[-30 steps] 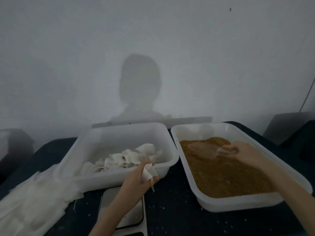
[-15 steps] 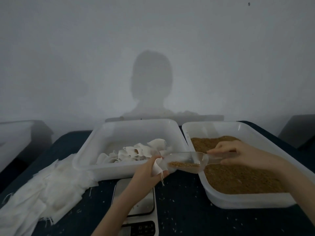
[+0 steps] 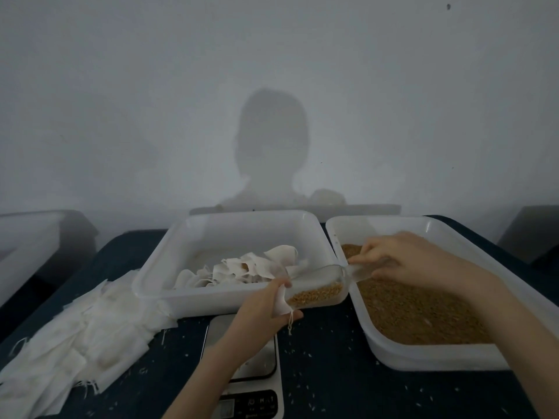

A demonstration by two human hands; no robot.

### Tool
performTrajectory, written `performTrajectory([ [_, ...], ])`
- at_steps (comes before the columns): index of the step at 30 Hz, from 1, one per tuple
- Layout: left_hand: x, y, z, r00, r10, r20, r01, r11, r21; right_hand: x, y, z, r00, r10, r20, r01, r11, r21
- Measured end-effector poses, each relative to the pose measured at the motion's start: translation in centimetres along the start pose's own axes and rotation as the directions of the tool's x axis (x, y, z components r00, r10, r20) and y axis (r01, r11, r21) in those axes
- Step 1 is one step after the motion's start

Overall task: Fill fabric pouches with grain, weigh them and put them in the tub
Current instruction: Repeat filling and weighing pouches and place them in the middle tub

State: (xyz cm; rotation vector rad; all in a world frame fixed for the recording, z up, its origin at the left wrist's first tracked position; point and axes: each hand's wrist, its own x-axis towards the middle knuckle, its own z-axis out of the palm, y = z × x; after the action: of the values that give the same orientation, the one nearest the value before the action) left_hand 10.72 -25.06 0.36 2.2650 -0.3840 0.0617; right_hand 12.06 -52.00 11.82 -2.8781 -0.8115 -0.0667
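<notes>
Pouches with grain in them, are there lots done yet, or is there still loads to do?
Some pouches already lie in the left tub. Now the left hand holds one pouch open while the right hand tips the scoop of grain into it. It is not yet on the scale, and a pile of empty pouches waits.

Two tubs, the pouch tub (image 3: 157, 285) at centre and the grain tub (image 3: 393, 355) at right, sit nearly touching. Bare worktop (image 3: 326, 382) lies lower centre between the scale (image 3: 257, 397) and grain tub; cloth pile (image 3: 75, 337) fills lower left.
</notes>
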Motion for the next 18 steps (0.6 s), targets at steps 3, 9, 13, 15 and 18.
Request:
performTrajectory([
  [3, 0.1, 0.0, 0.3, 0.999, -0.034, -0.01, 0.033, 0.996, -0.081, 0.6, -1.8, -1.5, 0.995, -0.055, -0.08, 0.037, 0.976, -0.213],
  [9, -0.1, 0.2, 0.7, 0.998, -0.032, -0.063, 0.022, 0.987, -0.157, 2.0, -4.4, -3.2, 0.993, -0.07, -0.098, 0.013, 0.872, -0.49],
  [13, -0.2, 0.3, 0.8, 0.996, -0.031, -0.078, 0.013, 0.976, -0.219, 2.6, -5.2, -4.1, 1.0, 0.0, -0.026, -0.016, 0.794, -0.608],
  [15, -0.2, 0.4, 0.9, 0.996, -0.036, -0.087, 0.014, 0.971, -0.239, 2.4, -5.5, -4.1, 0.999, -0.011, -0.037, -0.014, 0.786, -0.617],
  [18, -0.2, 0.5, 0.8, 0.995, -0.038, -0.09, 0.016, 0.973, -0.231, 1.9, -5.5, -3.8, 0.997, -0.026, -0.073, -0.019, 0.829, -0.56],
])
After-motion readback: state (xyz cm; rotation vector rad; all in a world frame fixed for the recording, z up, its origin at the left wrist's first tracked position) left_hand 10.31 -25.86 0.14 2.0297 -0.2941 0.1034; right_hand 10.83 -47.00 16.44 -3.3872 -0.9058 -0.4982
